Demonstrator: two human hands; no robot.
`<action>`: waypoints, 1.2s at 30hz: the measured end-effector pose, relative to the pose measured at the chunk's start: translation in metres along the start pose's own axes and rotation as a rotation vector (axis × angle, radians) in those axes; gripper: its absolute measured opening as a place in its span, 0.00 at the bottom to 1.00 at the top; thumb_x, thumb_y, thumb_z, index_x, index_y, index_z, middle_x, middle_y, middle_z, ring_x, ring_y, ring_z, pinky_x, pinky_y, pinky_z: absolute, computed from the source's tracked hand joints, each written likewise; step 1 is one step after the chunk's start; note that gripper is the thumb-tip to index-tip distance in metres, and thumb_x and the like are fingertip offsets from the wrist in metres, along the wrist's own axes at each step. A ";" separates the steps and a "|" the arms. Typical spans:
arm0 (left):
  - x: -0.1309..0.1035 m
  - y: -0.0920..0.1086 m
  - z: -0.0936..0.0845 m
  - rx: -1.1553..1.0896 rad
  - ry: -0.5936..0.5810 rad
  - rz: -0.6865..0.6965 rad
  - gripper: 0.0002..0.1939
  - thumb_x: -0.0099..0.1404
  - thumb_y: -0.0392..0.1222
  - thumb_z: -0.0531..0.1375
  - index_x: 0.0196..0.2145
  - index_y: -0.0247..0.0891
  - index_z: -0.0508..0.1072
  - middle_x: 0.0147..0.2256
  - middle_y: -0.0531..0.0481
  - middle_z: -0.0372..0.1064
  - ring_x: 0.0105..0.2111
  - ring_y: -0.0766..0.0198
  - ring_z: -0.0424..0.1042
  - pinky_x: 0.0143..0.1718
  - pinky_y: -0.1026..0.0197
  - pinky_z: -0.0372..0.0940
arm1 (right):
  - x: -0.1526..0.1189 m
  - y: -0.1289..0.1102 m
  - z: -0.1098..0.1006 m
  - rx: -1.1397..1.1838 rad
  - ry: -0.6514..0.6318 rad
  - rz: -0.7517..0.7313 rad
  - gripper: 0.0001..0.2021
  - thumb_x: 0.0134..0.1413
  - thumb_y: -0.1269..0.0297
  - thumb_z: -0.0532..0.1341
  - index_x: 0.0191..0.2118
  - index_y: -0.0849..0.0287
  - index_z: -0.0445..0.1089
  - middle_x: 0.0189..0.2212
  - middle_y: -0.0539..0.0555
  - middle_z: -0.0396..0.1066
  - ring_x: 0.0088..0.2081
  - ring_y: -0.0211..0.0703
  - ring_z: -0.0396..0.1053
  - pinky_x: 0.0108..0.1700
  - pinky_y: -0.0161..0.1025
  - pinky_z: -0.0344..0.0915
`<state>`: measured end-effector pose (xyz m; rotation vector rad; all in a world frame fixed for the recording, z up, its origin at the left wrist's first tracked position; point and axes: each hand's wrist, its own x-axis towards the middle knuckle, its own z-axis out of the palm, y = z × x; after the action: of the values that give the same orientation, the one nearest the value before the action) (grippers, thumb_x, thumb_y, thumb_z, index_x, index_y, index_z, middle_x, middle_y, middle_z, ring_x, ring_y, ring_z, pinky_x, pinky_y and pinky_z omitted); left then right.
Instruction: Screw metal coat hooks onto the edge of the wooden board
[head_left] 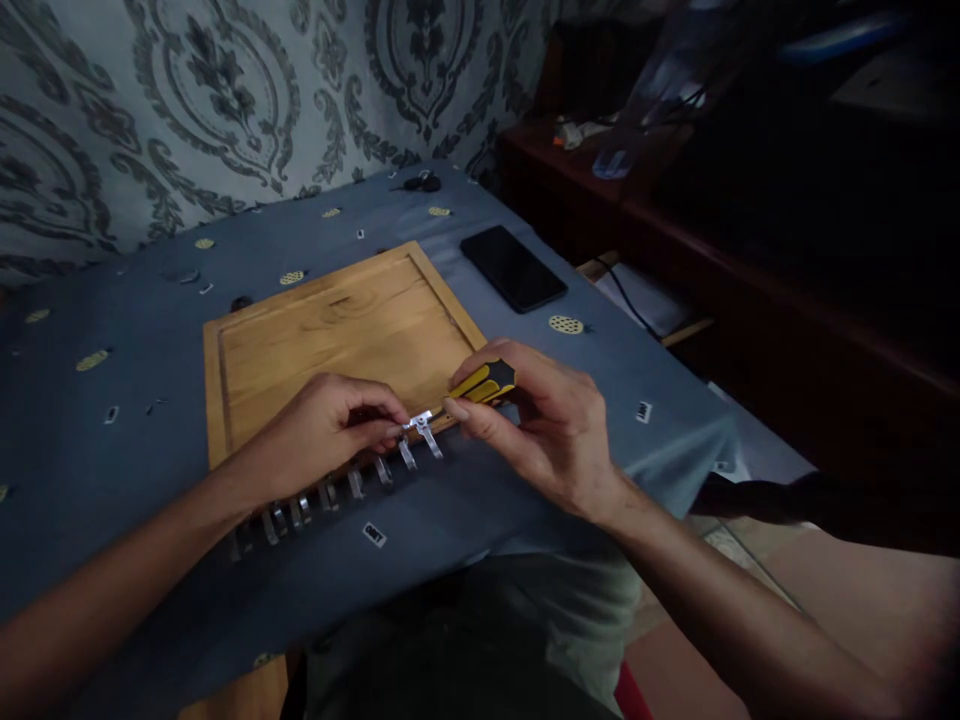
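My right hand (551, 430) grips a yellow and black screwdriver (484, 382), its shaft pointing left at a small shiny metal clip (426, 425). The fingertips of my left hand (330, 430) pinch the left end of that clip, just over the near edge of a wooden board (337, 320). Several similar metal clips (356, 485) lie in a row along the board's near edge, some partly hidden by my left hand. The screwdriver's tip is too small to make out clearly.
A black phone (514, 268) lies on the blue patterned tablecloth (600, 400), right of the board. Small dark objects (421, 183) rest near the far corner. To the right stands a dark reddish-brown cabinet (570, 180) with a clear plastic bottle (622, 140).
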<state>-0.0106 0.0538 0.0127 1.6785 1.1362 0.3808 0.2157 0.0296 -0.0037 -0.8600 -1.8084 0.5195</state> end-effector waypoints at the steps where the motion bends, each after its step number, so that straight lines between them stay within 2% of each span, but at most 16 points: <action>1: 0.001 -0.001 0.000 0.040 0.014 0.012 0.06 0.63 0.40 0.62 0.34 0.40 0.81 0.31 0.50 0.80 0.29 0.62 0.77 0.33 0.61 0.72 | 0.000 0.000 -0.001 0.003 -0.001 0.001 0.09 0.63 0.59 0.67 0.36 0.57 0.70 0.26 0.49 0.71 0.27 0.39 0.69 0.31 0.37 0.65; 5: 0.006 -0.001 0.001 0.153 0.027 0.040 0.07 0.65 0.42 0.62 0.34 0.40 0.80 0.32 0.50 0.80 0.31 0.61 0.77 0.32 0.62 0.70 | -0.001 0.000 -0.002 0.040 -0.002 -0.001 0.08 0.64 0.59 0.66 0.37 0.57 0.71 0.26 0.49 0.71 0.28 0.40 0.70 0.31 0.38 0.67; 9: 0.010 0.004 0.004 0.152 0.008 0.077 0.07 0.65 0.42 0.62 0.33 0.39 0.79 0.33 0.50 0.79 0.33 0.61 0.77 0.34 0.62 0.69 | -0.001 -0.001 -0.003 0.049 -0.006 0.009 0.07 0.65 0.60 0.66 0.39 0.57 0.71 0.28 0.49 0.72 0.28 0.39 0.71 0.32 0.38 0.68; 14: 0.012 0.009 0.008 0.183 0.016 0.144 0.07 0.66 0.41 0.61 0.31 0.40 0.78 0.29 0.53 0.77 0.30 0.63 0.75 0.32 0.63 0.67 | -0.003 -0.002 -0.005 0.034 -0.020 0.001 0.06 0.63 0.63 0.67 0.37 0.57 0.71 0.30 0.50 0.73 0.33 0.41 0.73 0.35 0.38 0.69; 21: 0.015 0.013 0.010 0.165 -0.006 0.141 0.10 0.65 0.39 0.60 0.26 0.40 0.74 0.26 0.55 0.74 0.28 0.65 0.72 0.33 0.63 0.67 | -0.004 0.000 -0.005 0.076 0.002 0.002 0.06 0.63 0.64 0.68 0.40 0.57 0.71 0.30 0.50 0.73 0.32 0.41 0.72 0.34 0.40 0.70; 27: 0.015 0.013 0.012 0.076 -0.037 0.031 0.07 0.63 0.42 0.61 0.29 0.39 0.77 0.26 0.54 0.74 0.27 0.65 0.71 0.28 0.65 0.65 | -0.004 0.000 -0.007 0.088 -0.010 0.026 0.05 0.63 0.67 0.67 0.36 0.57 0.70 0.31 0.51 0.73 0.33 0.40 0.72 0.35 0.39 0.70; 31: 0.014 0.014 0.012 0.046 -0.041 -0.044 0.07 0.61 0.43 0.62 0.32 0.38 0.78 0.28 0.52 0.75 0.29 0.64 0.73 0.29 0.65 0.67 | -0.003 0.001 -0.006 0.104 0.009 -0.003 0.06 0.63 0.67 0.67 0.36 0.59 0.70 0.31 0.51 0.73 0.33 0.39 0.71 0.35 0.38 0.69; 36: 0.014 0.015 0.012 0.018 -0.034 -0.040 0.06 0.61 0.43 0.63 0.33 0.38 0.77 0.30 0.52 0.77 0.31 0.64 0.75 0.32 0.65 0.69 | -0.004 0.002 -0.005 0.127 0.015 -0.004 0.05 0.63 0.67 0.67 0.39 0.61 0.71 0.33 0.52 0.73 0.33 0.39 0.70 0.35 0.38 0.69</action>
<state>0.0123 0.0581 0.0169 1.6693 1.1496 0.3158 0.2220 0.0274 -0.0060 -0.7718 -1.7433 0.6167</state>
